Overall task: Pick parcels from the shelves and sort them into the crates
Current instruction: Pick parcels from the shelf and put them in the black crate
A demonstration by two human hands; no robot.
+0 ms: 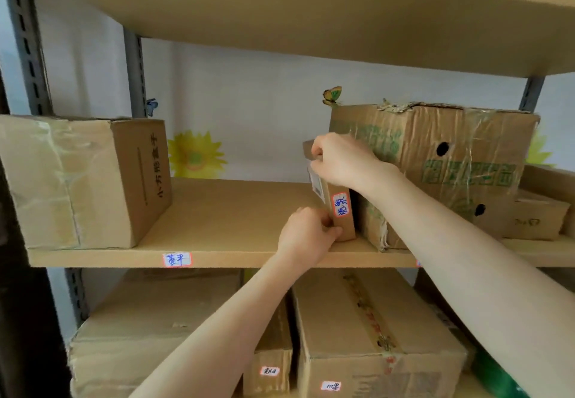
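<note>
A thin cardboard parcel [342, 211] stands on edge on the middle shelf [236, 211], leaning against a big taped box with green print [441, 161]. It carries a small red-bordered label with blue writing. My right hand [340, 161] grips the parcel's top edge, fingers curled over it. My left hand [306, 236] pinches its lower front corner near the shelf's front edge. The parcel's back part is hidden behind my right hand and the big box.
A large brown box [84, 179] stands at the left of the middle shelf. Smaller boxes [535, 214] sit at the far right. Several labelled boxes [373, 335] fill the lower shelf. A shelf board [311, 15] hangs overhead. Grey steel uprights [28, 43] frame the left side.
</note>
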